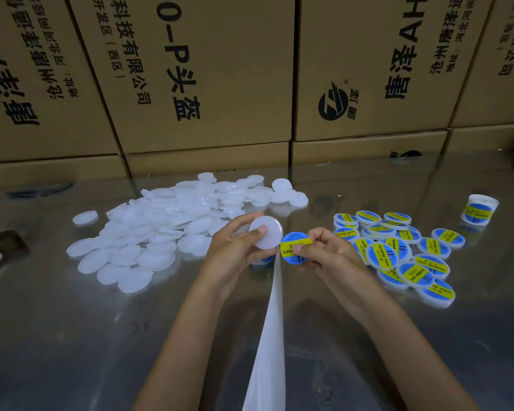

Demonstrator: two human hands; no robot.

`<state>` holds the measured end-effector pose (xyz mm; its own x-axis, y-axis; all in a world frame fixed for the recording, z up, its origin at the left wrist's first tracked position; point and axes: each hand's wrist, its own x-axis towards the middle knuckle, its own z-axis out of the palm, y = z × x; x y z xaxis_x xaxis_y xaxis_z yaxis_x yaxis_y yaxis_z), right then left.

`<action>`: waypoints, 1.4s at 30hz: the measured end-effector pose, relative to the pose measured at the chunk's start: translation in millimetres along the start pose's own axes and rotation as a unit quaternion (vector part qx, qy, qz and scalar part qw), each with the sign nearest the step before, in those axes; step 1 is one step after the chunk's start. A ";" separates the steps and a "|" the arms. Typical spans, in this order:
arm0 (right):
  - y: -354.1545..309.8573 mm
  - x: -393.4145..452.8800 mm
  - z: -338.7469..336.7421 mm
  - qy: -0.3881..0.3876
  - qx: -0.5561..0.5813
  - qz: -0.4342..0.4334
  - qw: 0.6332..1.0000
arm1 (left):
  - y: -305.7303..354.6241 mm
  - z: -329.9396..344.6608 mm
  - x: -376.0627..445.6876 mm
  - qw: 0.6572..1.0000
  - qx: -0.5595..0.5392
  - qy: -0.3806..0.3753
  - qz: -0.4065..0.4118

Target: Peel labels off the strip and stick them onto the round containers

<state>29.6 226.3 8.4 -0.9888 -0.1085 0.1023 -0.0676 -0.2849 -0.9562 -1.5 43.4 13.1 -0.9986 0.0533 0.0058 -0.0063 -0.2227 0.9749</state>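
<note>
My left hand (235, 250) grips a plain white round container (266, 232) by its edge, thumb on its face, held above the table. My right hand (324, 250) pinches a round blue and yellow label (294, 247) right beside that container. A white backing strip (269, 336) hangs from between my hands down to the bottom edge of the view. A heap of blank white containers (166, 226) lies to the left. To the right lies a pile of labelled containers (404, 253).
A roll of labels (479, 210) stands at the far right on the shiny metal table (72, 336). Stacked cardboard boxes (208, 72) wall off the back. A dark object (5, 241) and a white piece sit at the left edge.
</note>
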 end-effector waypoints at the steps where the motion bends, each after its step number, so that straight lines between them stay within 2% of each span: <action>1: 1.6 0.0 3.2 0.006 -0.002 -0.015 1.000 | 0.2 4.9 -1.5 1.000 0.000 -0.017 -0.001; 8: 8.0 2.8 8.8 0.106 -0.038 -0.098 0.989 | 1.0 22.8 -4.2 0.995 -0.025 -0.087 -0.038; 12: 9.1 4.6 8.0 0.135 -0.060 -0.128 0.981 | 0.9 25.0 -5.2 0.993 -0.019 -0.109 -0.045; 21: 15.2 8.5 7.3 0.166 -0.114 -0.155 0.967 | -0.1 30.6 -7.9 0.993 0.009 -0.107 -0.039; 33: 25.5 14.3 2.6 0.201 -0.170 -0.175 0.949 | 0.4 36.0 -16.2 0.993 0.067 -0.097 0.016; 35: 26.3 15.1 0.1 0.220 -0.192 -0.169 0.941 | 1.0 35.6 -15.7 0.994 0.051 -0.092 0.014; 38: 26.9 15.3 -2.9 0.245 -0.228 -0.166 0.928 | 3.8 34.5 -13.7 0.994 -0.038 -0.098 -0.028; 42: 30.0 10.8 1.6 0.203 -0.296 -0.182 0.915 | 6.8 36.8 -14.8 0.977 -0.147 -0.132 -0.082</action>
<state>17.1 215.0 -18.7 -0.8458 0.2893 0.4483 -0.3440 0.3467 -0.8726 15.2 76.9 27.8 -0.9341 0.3534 -0.0505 -0.2195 -0.4569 0.8620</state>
